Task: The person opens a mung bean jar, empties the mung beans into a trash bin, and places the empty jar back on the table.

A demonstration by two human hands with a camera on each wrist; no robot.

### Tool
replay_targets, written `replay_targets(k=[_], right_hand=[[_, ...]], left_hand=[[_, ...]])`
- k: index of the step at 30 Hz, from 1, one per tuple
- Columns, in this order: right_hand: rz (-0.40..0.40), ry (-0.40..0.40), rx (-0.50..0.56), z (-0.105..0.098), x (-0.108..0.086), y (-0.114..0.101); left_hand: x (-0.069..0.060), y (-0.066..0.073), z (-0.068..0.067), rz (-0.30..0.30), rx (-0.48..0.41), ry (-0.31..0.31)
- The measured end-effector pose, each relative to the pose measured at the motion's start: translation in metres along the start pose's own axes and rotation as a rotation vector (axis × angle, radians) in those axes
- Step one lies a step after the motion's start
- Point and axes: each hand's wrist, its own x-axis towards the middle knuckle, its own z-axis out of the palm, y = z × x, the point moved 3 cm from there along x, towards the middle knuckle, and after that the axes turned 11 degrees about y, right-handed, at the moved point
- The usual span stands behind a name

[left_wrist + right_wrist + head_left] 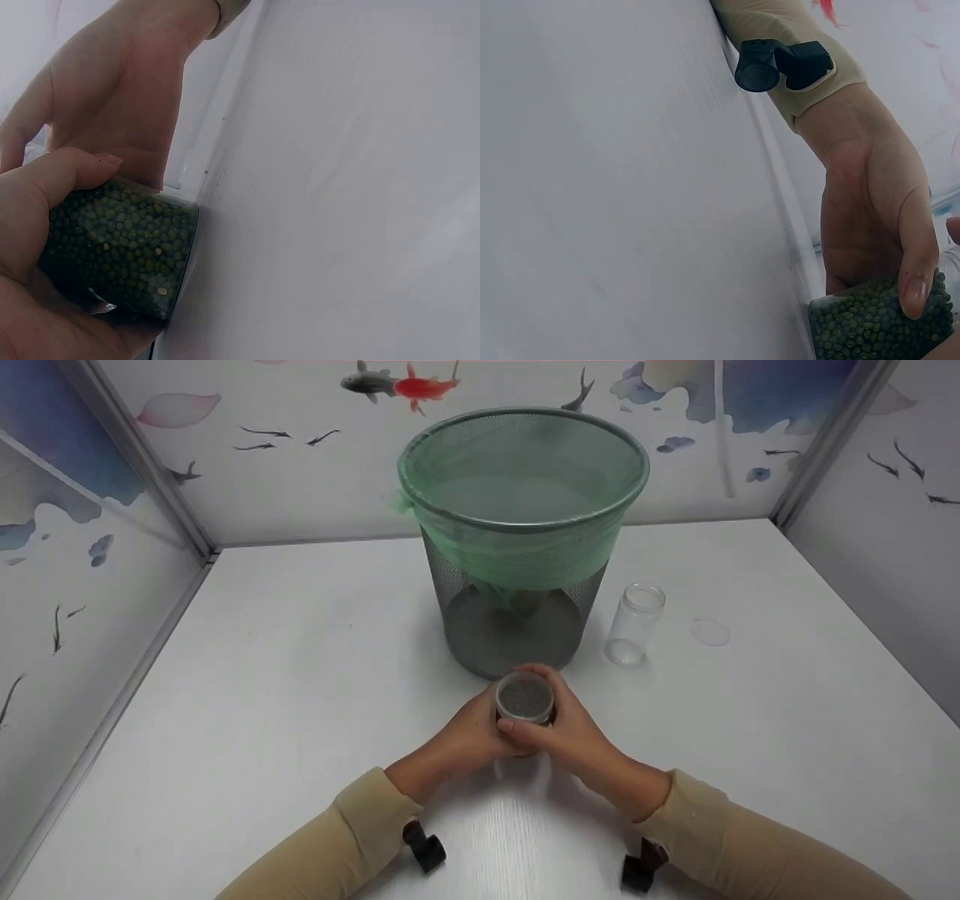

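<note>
Near the middle of the table, both hands hold a clear jar of green mung beans (525,697). My left hand (481,729) grips its left side, and my right hand (574,727) wraps the right side with its thumb across the front. In the left wrist view, the mung bean jar (127,251) touches or nearly touches the white table. The right wrist view has the left thumb lying along the jar (870,326). From the head view I cannot tell whether a clear lid covers the beans.
Just beyond the hands stands a mesh wastebasket (510,630) with a green bag liner (525,555). To its right are a clear jar without contents (634,622) and a clear round lid (710,632) lying flat. Printed panels (300,487) wall the white table (300,645).
</note>
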Motion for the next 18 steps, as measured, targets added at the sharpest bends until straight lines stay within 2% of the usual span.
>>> replay_targets(k=[10,18], right_hand=[[0.007,-0.003,0.028,-0.0013,-0.0012,0.0007],[0.012,0.028,0.04,-0.0012,-0.0004,0.0019]], left_hand=[[0.0001,-0.0002,-0.0001,0.025,-0.02,-0.016],[-0.0009,-0.0013,-0.0003,0.013,-0.063,-0.021]])
